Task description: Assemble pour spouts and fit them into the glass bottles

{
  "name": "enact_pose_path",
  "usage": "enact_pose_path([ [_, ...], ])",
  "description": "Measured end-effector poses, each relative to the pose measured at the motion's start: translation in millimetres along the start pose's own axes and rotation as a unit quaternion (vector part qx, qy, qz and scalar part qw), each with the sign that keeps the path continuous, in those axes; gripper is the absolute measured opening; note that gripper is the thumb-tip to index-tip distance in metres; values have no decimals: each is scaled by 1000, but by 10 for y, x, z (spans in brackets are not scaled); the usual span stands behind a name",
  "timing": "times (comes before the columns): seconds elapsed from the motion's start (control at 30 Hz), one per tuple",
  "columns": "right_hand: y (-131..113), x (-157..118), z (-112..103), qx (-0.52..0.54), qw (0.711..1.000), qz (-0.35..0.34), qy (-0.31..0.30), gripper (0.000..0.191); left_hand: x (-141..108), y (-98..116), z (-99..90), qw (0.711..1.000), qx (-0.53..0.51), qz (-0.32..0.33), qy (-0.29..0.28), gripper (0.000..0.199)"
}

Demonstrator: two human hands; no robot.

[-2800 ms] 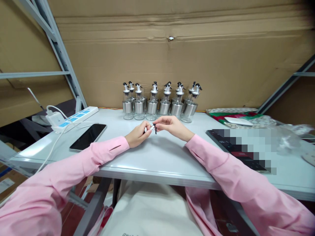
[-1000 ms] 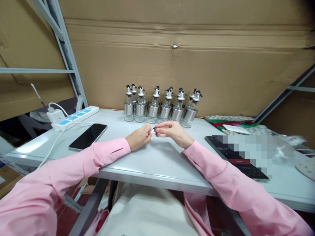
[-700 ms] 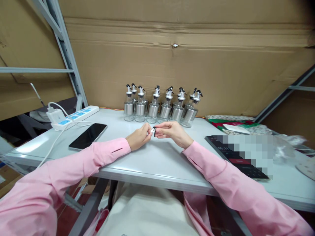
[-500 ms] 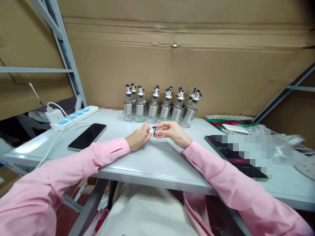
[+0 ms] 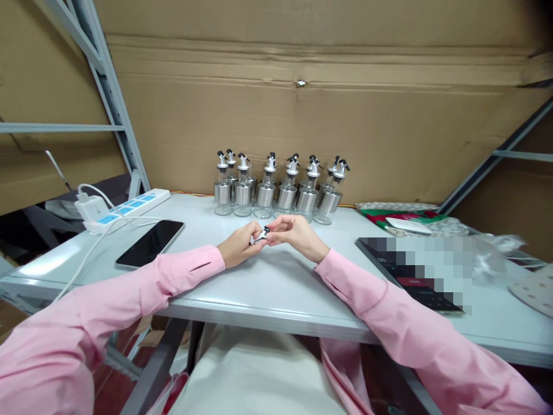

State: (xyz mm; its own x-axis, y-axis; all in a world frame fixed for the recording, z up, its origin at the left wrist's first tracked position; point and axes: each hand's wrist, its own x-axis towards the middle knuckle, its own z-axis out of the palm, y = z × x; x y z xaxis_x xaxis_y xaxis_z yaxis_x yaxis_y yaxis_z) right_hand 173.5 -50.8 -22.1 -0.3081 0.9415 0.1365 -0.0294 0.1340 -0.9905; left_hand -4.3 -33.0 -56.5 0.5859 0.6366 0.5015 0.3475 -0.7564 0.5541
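Note:
Between my two hands, just above the table [image 5: 268,288], is a small pour spout [image 5: 261,235] with a pale silvery body and a black tip. My left hand [image 5: 238,244] is closed around its pale body, which the fingers partly hide. The thumb and fingertips of my right hand [image 5: 299,235] pinch at the black end. Behind the hands stand several glass oil bottles [image 5: 264,200] with steel sleeves. Each visible top carries a similar silvery spout with a black flap. Those bottles stand apart from my hands.
On the left are a black-screened phone [image 5: 151,244], a white power strip [image 5: 138,204] and a plugged-in charger [image 5: 91,208] with its cable. To the right lie a dark, partly blurred-out flat device [image 5: 389,270], crumpled clear plastic [image 5: 496,253] and patterned cloth [image 5: 367,214]. Cardboard [image 5: 302,127] stands behind.
The spout has turned in my hands and now lies slanted, its black end up to the right. My hands have drawn closer together. The whole view has shifted slightly.

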Motion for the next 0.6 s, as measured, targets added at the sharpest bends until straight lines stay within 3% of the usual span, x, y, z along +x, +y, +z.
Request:
enact_pose_path([
  [0.27,-14,10,-8,10,1000,6,-4,37,2,16,-11,1000,12,10,11,18],
  [0.6,-15,37,9,17,999,-1,30,33,23,10,-11,1000,7,-13,18,27],
])
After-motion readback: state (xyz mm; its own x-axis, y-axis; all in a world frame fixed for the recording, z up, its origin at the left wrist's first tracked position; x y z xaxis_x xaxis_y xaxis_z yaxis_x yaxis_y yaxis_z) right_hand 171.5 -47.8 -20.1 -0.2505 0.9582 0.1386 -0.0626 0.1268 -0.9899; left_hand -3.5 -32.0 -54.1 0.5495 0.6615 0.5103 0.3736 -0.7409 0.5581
